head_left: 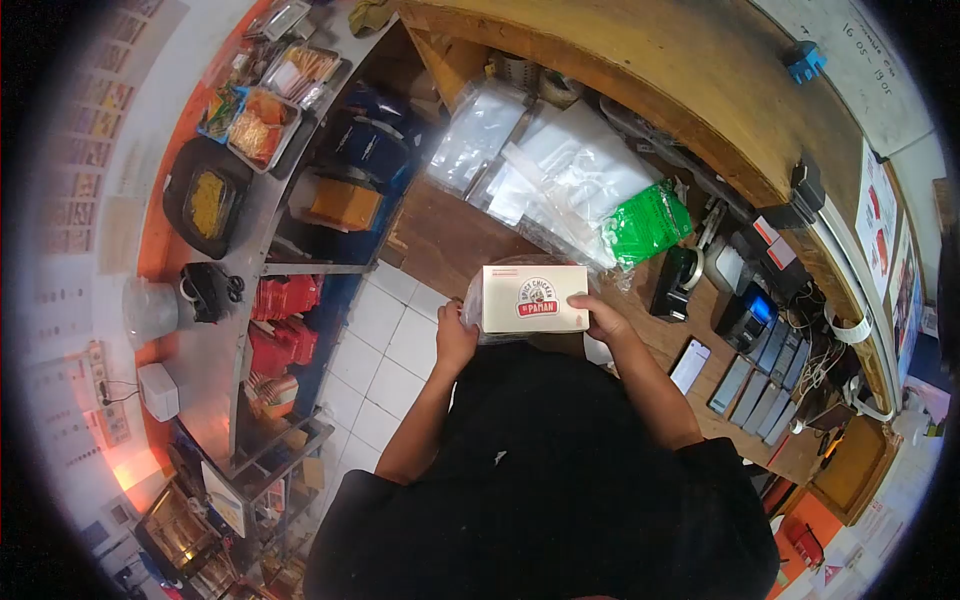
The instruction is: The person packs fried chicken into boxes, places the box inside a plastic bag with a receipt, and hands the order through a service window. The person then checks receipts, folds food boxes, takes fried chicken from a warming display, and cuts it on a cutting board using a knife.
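A cream cardboard food box with a red "Spicy Chicken Paman" logo is in front of my body, near the wooden table's edge. My right hand grips its right end, thumb on top and the other fingers hidden. Around the box's left side shows a clear plastic bag. My left hand is closed on the bag at that side, with its fingers curled. How far the bag reaches around the box I cannot tell.
Stacks of clear plastic bags and a green packet lie on the table beyond the box. Rightward are a tape dispenser, a phone and several grey devices. A metal shelf with food trays stands at left.
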A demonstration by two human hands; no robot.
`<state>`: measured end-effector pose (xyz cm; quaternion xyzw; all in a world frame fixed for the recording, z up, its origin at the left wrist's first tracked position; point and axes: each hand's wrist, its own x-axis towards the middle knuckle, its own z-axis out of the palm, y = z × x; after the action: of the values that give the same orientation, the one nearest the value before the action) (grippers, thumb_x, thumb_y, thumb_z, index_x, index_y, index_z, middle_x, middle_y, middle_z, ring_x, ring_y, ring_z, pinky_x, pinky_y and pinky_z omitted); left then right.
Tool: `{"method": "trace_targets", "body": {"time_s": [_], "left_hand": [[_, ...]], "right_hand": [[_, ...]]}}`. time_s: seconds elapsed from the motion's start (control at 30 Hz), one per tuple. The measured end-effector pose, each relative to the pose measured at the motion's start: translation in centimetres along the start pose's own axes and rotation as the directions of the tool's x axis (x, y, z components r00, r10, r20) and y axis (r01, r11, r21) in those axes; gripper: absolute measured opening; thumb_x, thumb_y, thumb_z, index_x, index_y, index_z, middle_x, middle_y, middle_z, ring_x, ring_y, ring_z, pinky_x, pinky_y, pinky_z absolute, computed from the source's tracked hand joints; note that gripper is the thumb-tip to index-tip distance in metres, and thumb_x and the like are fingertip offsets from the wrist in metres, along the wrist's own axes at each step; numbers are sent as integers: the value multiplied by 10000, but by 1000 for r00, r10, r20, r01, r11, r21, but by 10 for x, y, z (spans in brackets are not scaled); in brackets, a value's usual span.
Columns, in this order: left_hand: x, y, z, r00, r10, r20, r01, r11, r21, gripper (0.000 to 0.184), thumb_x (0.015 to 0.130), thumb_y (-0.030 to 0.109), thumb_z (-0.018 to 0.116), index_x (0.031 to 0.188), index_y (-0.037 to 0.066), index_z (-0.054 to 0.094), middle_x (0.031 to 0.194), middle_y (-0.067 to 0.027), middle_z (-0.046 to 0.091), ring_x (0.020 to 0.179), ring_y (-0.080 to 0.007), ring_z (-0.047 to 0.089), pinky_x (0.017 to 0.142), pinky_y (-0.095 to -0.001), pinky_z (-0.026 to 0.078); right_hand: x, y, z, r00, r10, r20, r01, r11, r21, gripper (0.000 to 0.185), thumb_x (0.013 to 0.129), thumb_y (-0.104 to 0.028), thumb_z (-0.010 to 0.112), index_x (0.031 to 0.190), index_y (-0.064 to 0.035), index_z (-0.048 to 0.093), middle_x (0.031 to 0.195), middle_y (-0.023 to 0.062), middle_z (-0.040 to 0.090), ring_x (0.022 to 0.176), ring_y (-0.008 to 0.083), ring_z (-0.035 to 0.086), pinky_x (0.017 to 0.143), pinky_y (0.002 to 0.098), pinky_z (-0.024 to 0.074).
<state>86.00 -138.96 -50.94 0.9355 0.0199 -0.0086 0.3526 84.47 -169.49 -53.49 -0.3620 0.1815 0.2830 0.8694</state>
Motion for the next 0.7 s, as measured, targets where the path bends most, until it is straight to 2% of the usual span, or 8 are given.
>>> {"method": "trace_targets", "body": {"time_s": [0.13,0.2,0.27,0.3,0.37,0.57,0.63,0.7], "left_hand": [[10,39,-32,994,-97,39,96,995,36,201,765,106,642,937,23,583,884,-143,580,810,-322,593,710,-415,484],[28,46,-34,992,-114,-47,110,990,-87,132,779,122,638,839,11,602,773,-142,575,725,-330,579,648,-417,463],[39,40,-30,996,-12,-86,8,999,-50,136,792,132,630,791,0,599,727,-145,562,688,-335,569,629,-416,455],[44,44,-31,989,92,-118,-94,996,-8,167,805,142,623,743,-11,596,681,-148,550,650,-339,558,610,-416,447],[44,53,-32,989,105,-102,-110,993,-51,178,821,148,608,746,-14,606,680,-153,547,642,-344,550,601,-414,442],[23,89,-44,978,136,-158,-153,983,-102,95,821,81,615,820,-9,646,678,-142,564,610,-310,566,570,-380,451],[18,92,-43,967,129,-218,-164,975,-152,68,812,53,624,838,-3,653,688,-136,577,609,-295,579,567,-369,460],[14,88,-41,947,220,-233,-249,963,-104,98,783,20,657,878,15,633,715,-129,604,613,-272,602,563,-352,476]], "right_hand": [[12,10,-26,999,35,21,-32,989,-143,369,937,-249,576,1221,-14,590,1197,73,616,1095,180,571,944,323,444],[11,4,-21,998,52,44,-41,972,-232,378,936,-259,582,1230,-21,590,1219,71,607,1124,177,553,970,323,424],[6,-11,-1,997,50,53,-33,962,-272,381,935,-262,584,1236,-30,590,1235,69,600,1140,175,542,985,325,412],[4,-20,9,993,114,13,-104,947,-305,688,824,-245,670,1391,-103,307,1369,110,451,1234,237,459,1027,372,380],[1,-29,14,985,172,-32,-173,927,-333,1110,714,-227,757,1547,-175,25,1503,151,303,1329,300,376,1069,419,349],[-18,-51,54,980,117,-161,-182,858,-480,1114,720,-240,765,1544,-123,24,1479,161,344,1299,272,409,1069,373,348],[3,-10,5,987,-103,-125,11,812,-583,1117,745,-266,781,1539,-98,13,1474,164,349,1298,254,410,1069,358,348],[-15,-33,56,983,-157,-95,63,774,-630,1119,754,-292,787,1536,-90,13,1468,166,356,1299,254,410,1074,357,344]]}}
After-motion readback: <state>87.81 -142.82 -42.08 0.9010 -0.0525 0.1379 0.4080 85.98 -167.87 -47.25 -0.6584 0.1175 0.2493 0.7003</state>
